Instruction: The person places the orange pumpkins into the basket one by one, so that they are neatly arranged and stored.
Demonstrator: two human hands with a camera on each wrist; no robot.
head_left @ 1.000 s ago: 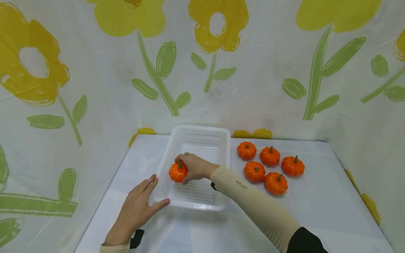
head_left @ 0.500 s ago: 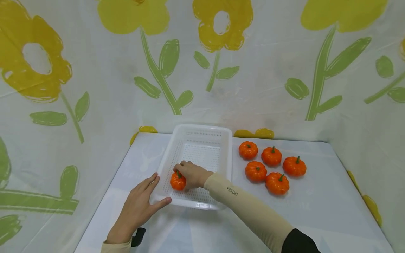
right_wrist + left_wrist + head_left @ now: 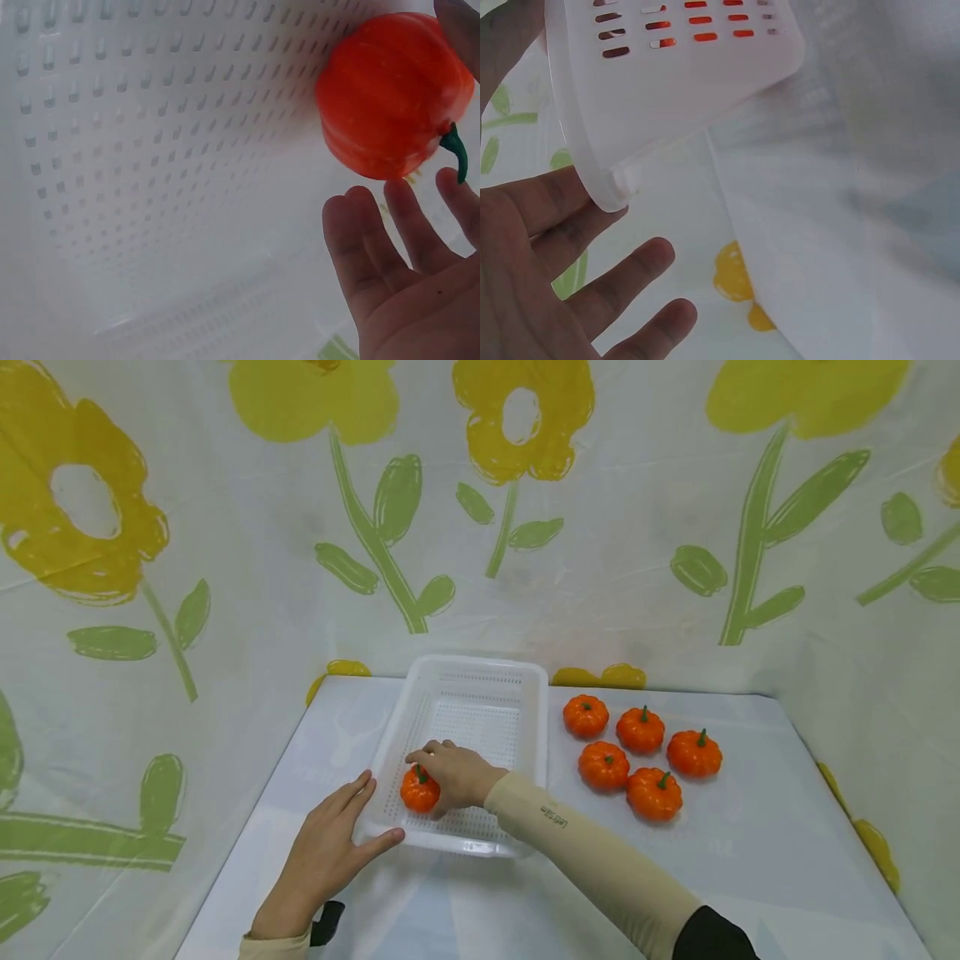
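A small orange pumpkin (image 3: 418,790) with a green stem sits inside the white plastic basket (image 3: 530,760), towards its near left corner. Around the pumpkin is my right hand (image 3: 461,775); in the right wrist view its fingers (image 3: 405,225) are loosely extended, with a slight gap between some fingertips and the pumpkin (image 3: 394,97). The thumb is only partly visible there. My left hand (image 3: 318,852) rests at the basket's near left corner, fingers straight and thumb spread. In the left wrist view, its fingertips touch the rim of the basket (image 3: 592,161).
Several more orange pumpkins (image 3: 603,767) stand grouped on the white table (image 3: 750,860), right of the basket. Behind the table hangs a pale cloth (image 3: 600,593) printed with yellow flowers.
Over the last second my right hand has lowered the pumpkin to the basket's floor, and its fingers have loosened. The left hand has stayed at the basket's corner.
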